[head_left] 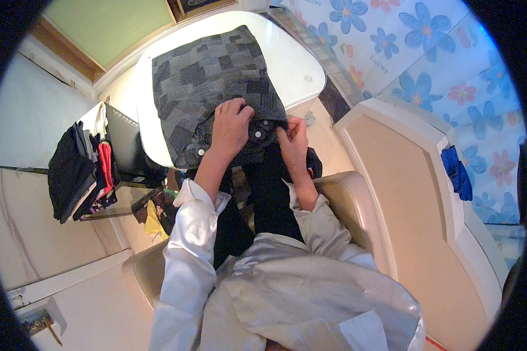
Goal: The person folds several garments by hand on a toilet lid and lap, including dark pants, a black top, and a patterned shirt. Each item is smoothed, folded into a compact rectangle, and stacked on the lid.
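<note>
A dark grey patchwork shirt [208, 73] with pale round buttons [258, 134] lies folded on a white table [301, 70]. Its near end, with the buttons, reaches the table's near edge. My left hand [231, 127] rests on this near part, its fingers curled closed on the cloth left of the buttons. At the shirt's near right corner, my right hand [294, 143] pinches the dark edge between thumb and fingers. Some of the fingertips are hidden in the folds.
Left of the table, folded dark and red clothes [79, 169] hang over a black rack [126, 140]. A yellow cloth [153, 221] lies below. On the right, a cream panel [392, 175] carries a blue cloth [457, 172] beside a flowered wall covering [416, 88].
</note>
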`<state>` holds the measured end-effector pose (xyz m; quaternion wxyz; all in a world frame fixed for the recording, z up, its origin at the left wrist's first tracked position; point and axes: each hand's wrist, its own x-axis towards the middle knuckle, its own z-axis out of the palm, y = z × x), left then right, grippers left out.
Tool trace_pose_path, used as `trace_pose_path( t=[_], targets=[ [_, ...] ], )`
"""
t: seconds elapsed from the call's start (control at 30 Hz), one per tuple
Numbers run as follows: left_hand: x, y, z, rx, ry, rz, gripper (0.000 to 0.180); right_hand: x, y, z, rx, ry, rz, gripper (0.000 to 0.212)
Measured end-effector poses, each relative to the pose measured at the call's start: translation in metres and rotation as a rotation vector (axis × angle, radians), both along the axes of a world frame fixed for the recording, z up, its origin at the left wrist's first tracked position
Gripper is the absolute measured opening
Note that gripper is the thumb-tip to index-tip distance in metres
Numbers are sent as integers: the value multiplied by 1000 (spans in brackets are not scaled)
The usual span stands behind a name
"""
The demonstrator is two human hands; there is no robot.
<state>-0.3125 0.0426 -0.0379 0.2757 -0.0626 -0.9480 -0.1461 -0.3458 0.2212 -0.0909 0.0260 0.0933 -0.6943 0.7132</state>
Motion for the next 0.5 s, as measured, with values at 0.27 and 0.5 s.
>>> trace_pose_path(
  t=[0.27, 0.5],
  targets=[
    [0, -10, -17, 6, 43, 33, 21, -13, 10, -1, 200, 116, -49, 17],
    [54, -3, 23, 106, 83, 254, 51, 1, -6, 49, 494, 644, -128, 38]
  ],
)
